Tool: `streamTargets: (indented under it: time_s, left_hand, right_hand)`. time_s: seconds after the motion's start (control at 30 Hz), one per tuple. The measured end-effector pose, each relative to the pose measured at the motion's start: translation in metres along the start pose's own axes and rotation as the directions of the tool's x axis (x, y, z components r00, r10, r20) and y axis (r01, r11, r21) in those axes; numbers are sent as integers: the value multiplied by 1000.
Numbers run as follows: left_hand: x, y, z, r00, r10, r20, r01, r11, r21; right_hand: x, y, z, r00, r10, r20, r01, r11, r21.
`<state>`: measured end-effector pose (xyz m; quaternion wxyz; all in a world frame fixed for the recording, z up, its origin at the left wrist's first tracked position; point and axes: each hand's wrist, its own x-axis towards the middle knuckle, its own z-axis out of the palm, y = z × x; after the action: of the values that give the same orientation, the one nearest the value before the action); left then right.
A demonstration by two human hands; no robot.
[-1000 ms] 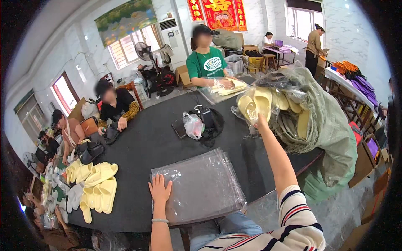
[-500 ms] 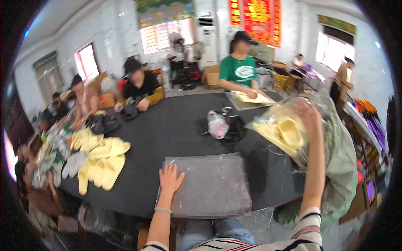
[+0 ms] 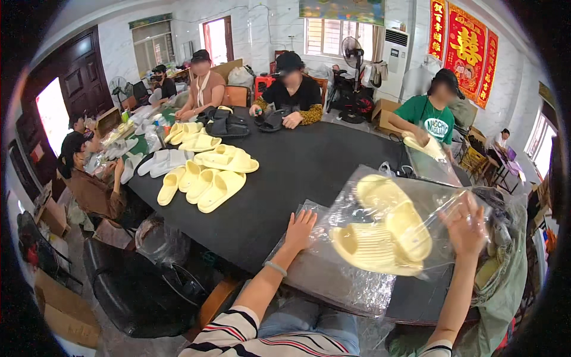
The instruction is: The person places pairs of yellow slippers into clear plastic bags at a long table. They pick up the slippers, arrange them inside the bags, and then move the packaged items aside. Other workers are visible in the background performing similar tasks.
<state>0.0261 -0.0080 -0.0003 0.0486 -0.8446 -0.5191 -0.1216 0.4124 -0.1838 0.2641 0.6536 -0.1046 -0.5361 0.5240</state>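
Observation:
My left hand (image 3: 300,231) lies with its fingers stretched out on a stack of clear plastic bags (image 3: 357,291) at the table's near edge. Over that stack is a clear bag holding a pair of pale yellow slippers (image 3: 410,229); one slipper shows its ribbed sole. My right hand (image 3: 464,231) is at the bag's right side, fingers apart and slightly blurred, with clear film around them. Whether the film lies over or under those fingers is hard to make out.
Several pale yellow slippers (image 3: 208,187), grey slippers (image 3: 165,162) and black slippers (image 3: 225,124) lie on the dark table (image 3: 285,172). A green-grey sack (image 3: 505,297) stands at the right. Co-workers sit around the table; a black chair (image 3: 131,285) is at lower left.
The bagged slippers have come from beside the sack to above the bag stack, my right hand moving with them. My left hand stays on the stack. The view has turned left.

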Motion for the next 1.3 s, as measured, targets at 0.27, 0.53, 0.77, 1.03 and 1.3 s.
streamTargets:
  time_s: [0.27,0.53,0.77,1.03,1.3]
  left_hand:
    - [4,5,-10,1000,-28,1,27,968,-250]
    - [-4,-7,-8,994,-73,-85,45,956,-291]
    - [2,-12,9,994,-25,-103,7,985,-171]
    - [20,-17,-7,999,4,33,1,988,-157]
    - [35,-24,-41,963,264,-56,-264,965,11]
  right_hand:
    - [-83,112,-33,811,530,-247,-363,788,498]
    - [-132,179,-76,794,566,-222,-566,821,67]
    - [-117,172,-88,750,660,-45,-661,746,-80]
    - [-75,179,-49,938,336,82,5,224,-975]
    - [-35,226,-8,874,340,346,364,11,-931]
